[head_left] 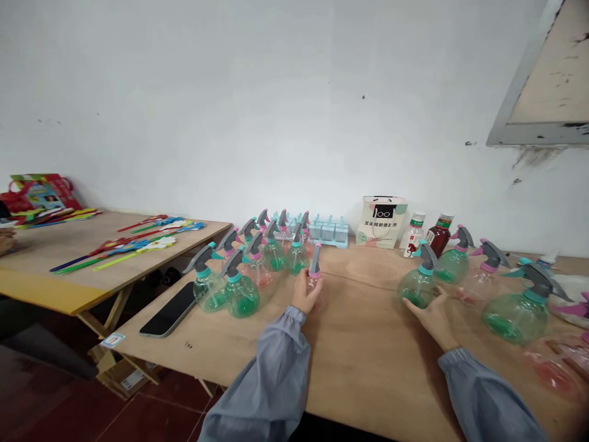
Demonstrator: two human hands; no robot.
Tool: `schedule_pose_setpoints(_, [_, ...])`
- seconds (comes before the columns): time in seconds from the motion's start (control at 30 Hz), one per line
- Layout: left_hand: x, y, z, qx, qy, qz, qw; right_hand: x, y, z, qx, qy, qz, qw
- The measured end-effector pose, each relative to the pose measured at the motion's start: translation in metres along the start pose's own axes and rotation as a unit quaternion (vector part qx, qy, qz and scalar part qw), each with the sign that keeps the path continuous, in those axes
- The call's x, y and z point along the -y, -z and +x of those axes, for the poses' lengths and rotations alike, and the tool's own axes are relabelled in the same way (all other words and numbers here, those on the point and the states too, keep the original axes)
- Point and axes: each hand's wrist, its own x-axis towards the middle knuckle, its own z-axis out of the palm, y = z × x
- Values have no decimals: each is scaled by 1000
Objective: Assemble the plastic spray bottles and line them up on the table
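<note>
Spanning the foreground: the wooden desk (359, 356), its middle bare. On it, next in size, about ten trigger spray bottles (242, 298) packed together at left, and a looser set of spray bottles (513, 319) at right, partly cut off by the frame. Progress (a judgement from this view only): midway, with the left bunch looking settled and the right one loosely spread; the number left cannot be told. Paper bag (381, 224) at the back. Smaller: a pink spray bottle (315, 264), upright just beside the left bunch, grasped by the left hand (305, 296); a green spray bottle (416, 283), leftmost in the right set, grasped by the right hand (433, 314), fingers partly hidden behind it. Room: open strip between the two hands, running back toward the paper bag. Edges: front edge beneath the sleeves (278, 368); phone (170, 310) beside the left bunch, close to the desk's left edge.
</note>
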Motion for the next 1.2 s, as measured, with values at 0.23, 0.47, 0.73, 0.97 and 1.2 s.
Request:
schedule_pose_setpoints(0.23, [0,0,-1,4,-8,2,1000,-20,-27,42,-42,-66,-54,995])
schedule_pose_setpoints(0.47, [-3,0,-2,15,-11,4,1000,-15,-40,64,-53,-128,-83,987])
schedule_pose_setpoints(0.73, [-6,1,-3,24,-18,12,999,-18,-43,77,-18,-164,-65,984])
schedule_pose_setpoints(0.97, [-5,0,-5,44,-13,-2,999,5,-39,63,-66,-121,87,987])
schedule_pose_setpoints(1.2, [-6,-25,-25,162,-27,-76,983,82,-45,-4,138,12,215,967])
